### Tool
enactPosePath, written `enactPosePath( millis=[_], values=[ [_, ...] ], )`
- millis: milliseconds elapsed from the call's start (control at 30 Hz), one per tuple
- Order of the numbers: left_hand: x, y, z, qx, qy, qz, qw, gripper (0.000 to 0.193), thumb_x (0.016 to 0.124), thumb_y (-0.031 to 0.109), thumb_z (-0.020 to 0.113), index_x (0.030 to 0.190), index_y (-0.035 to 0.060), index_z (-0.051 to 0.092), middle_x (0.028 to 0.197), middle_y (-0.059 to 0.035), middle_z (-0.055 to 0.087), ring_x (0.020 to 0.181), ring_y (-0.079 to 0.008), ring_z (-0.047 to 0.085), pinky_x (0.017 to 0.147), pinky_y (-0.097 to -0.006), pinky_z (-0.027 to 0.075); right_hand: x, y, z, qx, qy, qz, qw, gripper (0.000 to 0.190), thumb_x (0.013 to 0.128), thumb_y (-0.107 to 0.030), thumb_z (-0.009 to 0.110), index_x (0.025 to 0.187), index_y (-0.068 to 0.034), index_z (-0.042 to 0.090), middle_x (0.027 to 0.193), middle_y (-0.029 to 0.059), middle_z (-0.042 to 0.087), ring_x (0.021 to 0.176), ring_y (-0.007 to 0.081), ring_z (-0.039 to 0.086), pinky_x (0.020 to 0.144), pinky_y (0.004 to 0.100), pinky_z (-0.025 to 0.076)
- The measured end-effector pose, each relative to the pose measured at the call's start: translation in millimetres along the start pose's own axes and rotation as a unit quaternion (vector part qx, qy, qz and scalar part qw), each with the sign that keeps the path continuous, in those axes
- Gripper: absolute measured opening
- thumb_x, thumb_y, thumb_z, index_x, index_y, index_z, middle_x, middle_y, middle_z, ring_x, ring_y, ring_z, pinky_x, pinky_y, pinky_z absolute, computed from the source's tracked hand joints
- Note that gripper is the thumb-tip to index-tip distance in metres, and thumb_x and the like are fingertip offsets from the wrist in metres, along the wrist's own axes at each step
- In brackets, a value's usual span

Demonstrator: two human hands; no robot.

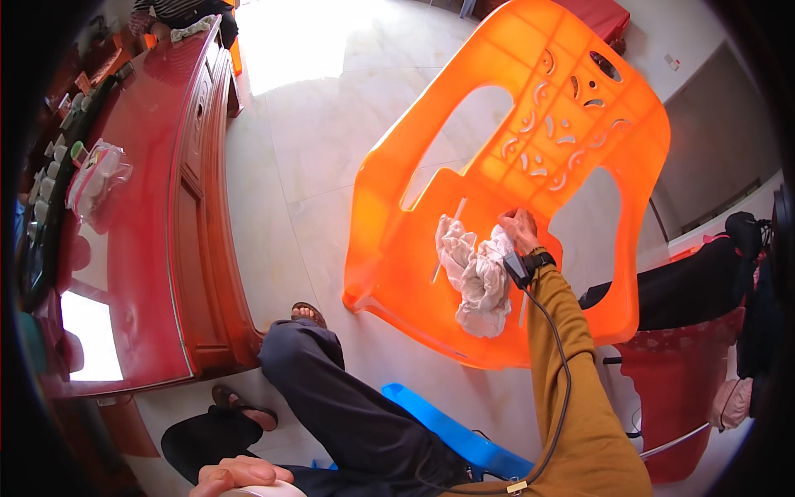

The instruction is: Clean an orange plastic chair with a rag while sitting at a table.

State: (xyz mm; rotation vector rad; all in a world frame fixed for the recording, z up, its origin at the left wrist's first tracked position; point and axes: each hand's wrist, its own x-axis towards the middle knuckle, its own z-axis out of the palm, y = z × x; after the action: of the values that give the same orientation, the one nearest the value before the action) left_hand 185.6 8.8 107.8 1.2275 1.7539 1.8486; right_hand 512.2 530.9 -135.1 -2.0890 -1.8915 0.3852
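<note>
My right hand (520, 228) is at the rear of the seat of an orange plastic armchair (397, 261), where the seat meets the backrest. Its fingers are curled on the far end of a crumpled off-white cloth (481, 279), which lies bunched across the seat. A black strap with a small cabled device (520, 268) is on that wrist. At the bottom edge of the picture, my left hand (239, 475) has its fingers curled over a white rounded object (264, 489). Most of that object is cut off, so its kind cannot be told.
A red-topped wooden table (140, 248) runs along the left, bearing a clear plastic pack (99, 177). A blue plastic piece (459, 428) is beside my leg. Dark clothing (689, 286) and red fabric (677, 385) are at right. Another person (186, 12) is at the table's far end.
</note>
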Motion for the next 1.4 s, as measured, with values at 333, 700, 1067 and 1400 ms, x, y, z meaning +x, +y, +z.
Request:
enactPosePath(
  millis=[333,700,1067,1400],
  values=[
    [-13.4,4.2,-6.4,-0.019,0.018,-0.017,1.0,0.098,0.067,0.035,0.091,0.137,-0.0136,0.042,0.103,-0.024,0.062,0.093,-0.0319,0.063,0.079,-0.0415,0.053,-51.4,44.9,-21.0,0.193,-0.029,0.054,0.979,0.034,0.08,-0.034,0.078,0.095,-0.004,0.076,0.085,0.01,0.076,0.072,0.0185,0.072,0.062,0.0332,0.057],
    [-12.8,2.5,-6.8,-0.031,-0.017,-0.027,0.999,0.095,0.069,0.035,0.09,0.137,-0.0114,0.044,0.105,-0.0232,0.063,0.096,-0.0323,0.063,0.083,-0.045,0.054,-26.9,21.8,0.2,0.117,0.057,-0.011,0.991,0.041,0.077,-0.041,0.072,0.092,-0.003,0.074,0.086,0.015,0.075,0.082,0.0324,0.073,0.074,0.0428,0.056],
    [-4.0,0.9,4.0,-0.031,0.015,-0.042,0.999,0.095,0.067,0.032,0.091,0.136,-0.013,0.043,0.104,-0.0232,0.062,0.093,-0.0317,0.062,0.081,-0.0423,0.053,-18.2,-2.5,-10.5,0.052,0.015,0.02,0.998,0.035,0.076,-0.035,0.068,0.089,-0.003,0.074,0.092,0.0198,0.074,0.091,0.039,0.071,0.08,0.0446,0.055],
    [-11.0,4.9,-3.4,-0.011,0.019,-0.044,0.999,0.095,0.068,0.031,0.091,0.137,-0.0127,0.044,0.104,-0.0231,0.063,0.094,-0.0324,0.064,0.082,-0.0428,0.054,-26.9,3.4,-2.6,0.106,0.035,0.01,0.994,0.04,0.075,-0.036,0.064,0.09,0.001,0.071,0.091,0.0226,0.073,0.088,0.0394,0.071,0.081,0.0447,0.054]
  ],
)
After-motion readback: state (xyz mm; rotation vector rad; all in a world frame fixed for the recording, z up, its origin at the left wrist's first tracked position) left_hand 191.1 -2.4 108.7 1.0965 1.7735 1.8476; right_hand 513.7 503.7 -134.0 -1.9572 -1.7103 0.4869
